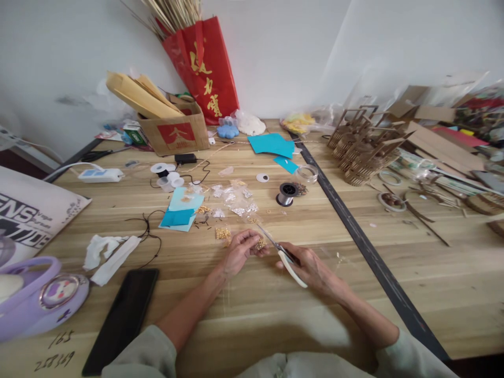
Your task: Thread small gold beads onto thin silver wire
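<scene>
Wood-grain tabletop (246,317) lies beneath; the left hand (239,250) holds gold beads (260,243) in a narrow pinch, the right hand (309,266) wraps white-handled scissors (290,270), blades (269,236) just beside the beads.

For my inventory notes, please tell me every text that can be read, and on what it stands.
"165", handwritten: table
"258369", handwritten: table
"ENS", cut off: white package
"力", gold: red bag; other characters unclear
Too blurred: remaining package print, cardboard box, green box
</scene>
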### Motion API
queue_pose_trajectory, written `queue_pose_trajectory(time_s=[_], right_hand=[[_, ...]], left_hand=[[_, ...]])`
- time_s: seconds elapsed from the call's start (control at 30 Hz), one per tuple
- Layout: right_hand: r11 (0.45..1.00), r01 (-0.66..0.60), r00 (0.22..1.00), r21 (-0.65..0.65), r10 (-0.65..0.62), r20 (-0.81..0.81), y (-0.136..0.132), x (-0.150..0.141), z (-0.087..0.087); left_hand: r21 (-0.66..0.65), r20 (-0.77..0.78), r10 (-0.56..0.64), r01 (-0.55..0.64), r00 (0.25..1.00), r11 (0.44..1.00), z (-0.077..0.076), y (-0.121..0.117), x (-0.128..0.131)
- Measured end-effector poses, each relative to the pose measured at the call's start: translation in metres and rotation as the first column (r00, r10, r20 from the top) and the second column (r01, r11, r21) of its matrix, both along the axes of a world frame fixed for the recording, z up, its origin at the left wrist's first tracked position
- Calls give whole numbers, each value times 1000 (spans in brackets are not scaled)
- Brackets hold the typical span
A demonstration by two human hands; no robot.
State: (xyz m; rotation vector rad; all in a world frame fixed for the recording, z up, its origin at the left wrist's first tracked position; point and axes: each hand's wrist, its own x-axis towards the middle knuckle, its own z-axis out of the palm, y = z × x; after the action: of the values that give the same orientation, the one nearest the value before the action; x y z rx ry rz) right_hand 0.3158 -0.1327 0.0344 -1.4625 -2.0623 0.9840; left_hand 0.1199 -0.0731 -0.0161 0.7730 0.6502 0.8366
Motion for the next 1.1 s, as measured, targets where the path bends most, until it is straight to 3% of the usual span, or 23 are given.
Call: queue_pose_trajectory(time_s=[0.4,1.1], right_hand=[[1000,-8,997,-29,5,-81,-3,0,2],[1000,6,1000,24,-6,-2,-7,1,-3]], left_hand=[[11,-34,-28,29,999,1000,3,0,0],[17,-8,-96,97,995,995,5,-2,1]])
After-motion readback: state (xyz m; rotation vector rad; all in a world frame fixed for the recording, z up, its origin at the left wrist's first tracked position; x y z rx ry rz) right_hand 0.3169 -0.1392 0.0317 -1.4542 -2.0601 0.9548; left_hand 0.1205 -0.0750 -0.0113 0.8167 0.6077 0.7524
